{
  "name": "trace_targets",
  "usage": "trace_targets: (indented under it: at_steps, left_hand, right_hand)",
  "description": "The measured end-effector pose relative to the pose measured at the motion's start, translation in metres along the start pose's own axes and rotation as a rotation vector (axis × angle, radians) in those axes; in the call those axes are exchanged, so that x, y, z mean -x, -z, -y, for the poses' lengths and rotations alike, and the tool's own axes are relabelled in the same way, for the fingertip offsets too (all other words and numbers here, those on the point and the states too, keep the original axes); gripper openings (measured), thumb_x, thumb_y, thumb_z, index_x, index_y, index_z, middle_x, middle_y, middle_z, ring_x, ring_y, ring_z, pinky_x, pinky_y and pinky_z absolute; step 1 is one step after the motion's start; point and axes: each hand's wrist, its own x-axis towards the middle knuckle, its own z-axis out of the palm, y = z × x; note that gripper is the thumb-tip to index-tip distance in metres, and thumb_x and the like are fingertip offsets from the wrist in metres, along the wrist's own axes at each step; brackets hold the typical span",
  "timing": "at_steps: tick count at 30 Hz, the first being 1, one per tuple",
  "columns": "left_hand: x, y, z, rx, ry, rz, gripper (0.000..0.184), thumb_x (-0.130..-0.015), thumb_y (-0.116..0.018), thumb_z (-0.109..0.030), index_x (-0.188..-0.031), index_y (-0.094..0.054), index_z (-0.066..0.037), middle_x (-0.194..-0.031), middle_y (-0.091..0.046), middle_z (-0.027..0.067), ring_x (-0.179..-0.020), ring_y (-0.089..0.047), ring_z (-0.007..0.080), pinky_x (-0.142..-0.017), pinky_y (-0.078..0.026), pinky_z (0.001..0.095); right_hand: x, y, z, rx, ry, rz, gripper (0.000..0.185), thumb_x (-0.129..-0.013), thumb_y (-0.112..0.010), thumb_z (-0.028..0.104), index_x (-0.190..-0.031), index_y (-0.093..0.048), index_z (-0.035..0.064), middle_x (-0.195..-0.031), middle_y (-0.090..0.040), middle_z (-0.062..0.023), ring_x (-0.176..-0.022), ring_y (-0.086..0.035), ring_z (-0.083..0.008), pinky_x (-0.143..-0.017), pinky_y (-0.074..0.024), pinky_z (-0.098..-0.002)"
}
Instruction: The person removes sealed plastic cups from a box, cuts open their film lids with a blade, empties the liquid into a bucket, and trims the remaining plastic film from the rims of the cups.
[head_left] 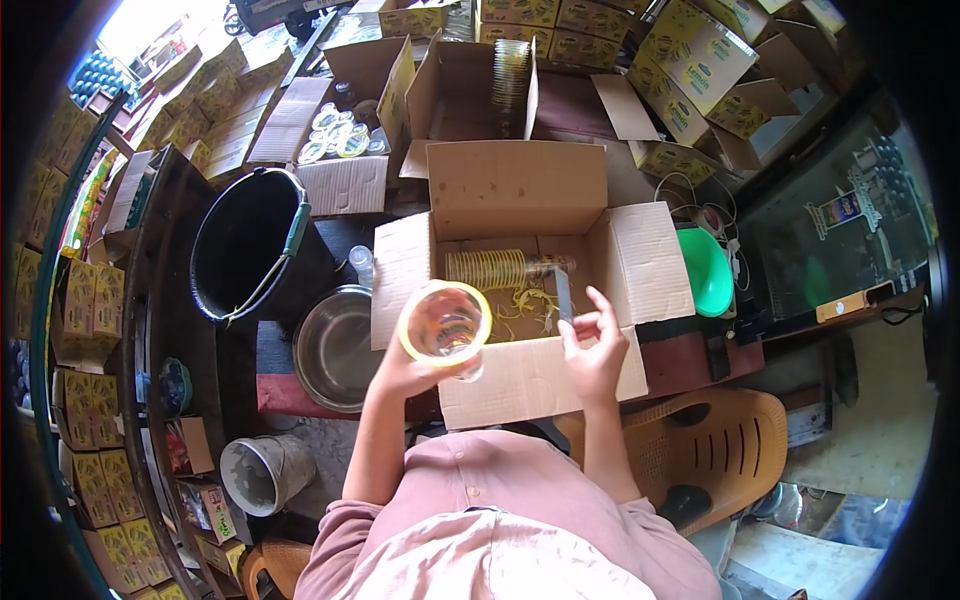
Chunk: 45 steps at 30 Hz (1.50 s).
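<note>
My left hand (415,374) is wrapped round a clear plastic cup (446,325) with a yellow rim, its mouth facing up toward me. In my right hand (597,352) a flat grey blade-like strip (563,292) is pinched between thumb and finger, pointing away from me; its exact kind is unclear. Both hands are over the near flaps of an open cardboard box (518,185). Inside the box a nested stack of yellow-rimmed cups (487,268) lies on its side, with loose yellow strips (530,302) on the box bottom near it.
Left of the box stand a black bucket (215,245) and a steel bowl (335,350). A green basin (708,272) is at its right. Behind are a box of lidded cups (340,135) and a tall cup stack (511,90). A brown plastic chair (690,450) stands at the near right.
</note>
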Motion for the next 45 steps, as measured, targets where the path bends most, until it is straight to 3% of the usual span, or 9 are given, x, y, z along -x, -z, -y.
trace_targets:
  at_steps: [3, 6, 9, 13, 20, 26, 31, 37, 45]
  left_hand:
    - [0.005, 0.025, 0.007, -0.091, -0.142, -0.145, 0.065, -0.063, -0.072, -0.001, -0.12, -0.042, -0.003, -0.112, -0.049, 0.0068, -0.104, -0.049, 0.0166, -0.087, -0.043, 0.0304]
    - [0.005, 0.032, 0.011, 0.272, -0.048, -0.324, 0.065, -0.066, -0.068, -0.004, -0.124, -0.039, -0.003, -0.111, -0.049, 0.0069, -0.109, -0.046, 0.0193, -0.09, -0.041, 0.0328]
    - [0.002, 0.034, 0.018, 0.217, -0.089, -0.266, 0.066, -0.066, -0.069, -0.008, -0.124, -0.037, -0.004, -0.112, -0.049, 0.0067, -0.11, -0.046, 0.0201, -0.09, -0.041, 0.0323]
    - [-0.01, 0.017, 0.008, -0.093, -0.16, -0.171, 0.077, -0.057, -0.077, 0.002, -0.121, -0.035, -0.006, -0.11, -0.051, 0.0079, -0.105, -0.05, 0.0186, -0.09, -0.042, 0.0323]
    - [-0.014, -0.001, -0.012, -0.616, -0.309, -0.151, 0.082, -0.055, -0.082, -0.008, -0.123, -0.036, -0.005, -0.11, -0.053, 0.0104, -0.103, -0.054, 0.0195, -0.087, -0.045, 0.0315]
    - [-0.016, -0.002, -0.01, -0.629, -0.286, -0.139, 0.082, -0.057, -0.082, -0.01, -0.124, -0.036, -0.005, -0.111, -0.053, 0.0106, -0.104, -0.054, 0.0202, -0.087, -0.045, 0.0323]
    - [-0.014, 0.013, 0.01, -0.307, -0.236, -0.206, 0.069, -0.06, -0.077, -0.001, -0.118, -0.039, -0.002, -0.111, -0.053, 0.0099, -0.103, -0.053, 0.0189, -0.09, -0.043, 0.0311]
    - [0.002, 0.041, 0.0, -0.095, -0.255, -0.589, 0.073, -0.061, -0.075, 0.001, -0.121, -0.033, -0.005, -0.111, -0.043, 0.0076, -0.108, -0.046, 0.0188, -0.092, -0.042, 0.0322]
    - [0.025, 0.061, 0.004, -0.211, -0.214, -0.81, 0.069, -0.065, -0.073, -0.001, -0.123, -0.035, -0.004, -0.109, -0.048, 0.0085, -0.104, -0.048, 0.0164, -0.088, -0.042, 0.0286]
  right_hand:
    - [0.013, 0.019, -0.056, 0.001, -0.175, 0.087, 0.052, -0.068, -0.069, 0.0, -0.116, -0.048, -0.0044, -0.07, -0.062, -0.0072, -0.059, -0.057, -0.0088, -0.058, -0.0474, -0.0221]
    - [0.025, 0.04, -0.082, 0.148, -0.251, 0.198, 0.059, -0.065, -0.072, 0.003, -0.117, -0.047, -0.0067, -0.069, -0.064, -0.0108, -0.059, -0.061, -0.0129, -0.057, -0.0491, -0.0254]
    - [0.03, 0.049, -0.085, 0.195, -0.341, 0.24, 0.062, -0.064, -0.073, 0.003, -0.118, -0.046, -0.0062, -0.071, -0.064, -0.0106, -0.058, -0.061, -0.0136, -0.057, -0.0491, -0.0257]
    - [0.029, 0.051, -0.066, 0.43, -0.294, 0.202, 0.07, -0.059, -0.076, 0.005, -0.121, -0.045, -0.0015, -0.069, -0.06, -0.0098, -0.055, -0.058, -0.016, -0.055, -0.0483, -0.0279]
    - [0.03, 0.052, -0.077, 0.635, -0.147, 0.185, 0.065, -0.057, -0.079, 0.01, -0.115, -0.052, 0.0027, -0.07, -0.059, -0.0055, -0.065, -0.057, -0.016, -0.063, -0.0473, -0.0315]
    - [0.003, 0.024, -0.022, 0.256, 0.106, 0.136, 0.055, -0.06, -0.077, 0.011, -0.11, -0.055, 0.0018, -0.079, -0.06, -0.007, -0.072, -0.056, -0.0167, -0.071, -0.0464, -0.0305]
    - [-0.04, -0.022, -0.011, 0.259, 0.313, 0.312, 0.049, -0.064, -0.068, 0.006, -0.111, -0.054, 0.0081, -0.091, -0.057, -0.0065, -0.087, -0.056, -0.0218, -0.08, -0.0411, -0.0339]
    - [-0.1, -0.105, -0.089, 0.862, 0.372, 0.75, 0.084, -0.051, -0.078, 0.02, -0.125, -0.04, 0.0099, -0.121, -0.044, -0.0116, -0.114, -0.042, -0.0268, -0.092, -0.0371, -0.04]
    - [-0.136, -0.157, -0.155, 1.036, 0.262, 1.035, 0.081, -0.041, -0.083, 0.024, -0.113, -0.048, 0.0079, -0.1, -0.058, -0.0168, -0.094, -0.058, -0.0349, -0.078, -0.0498, -0.0427]
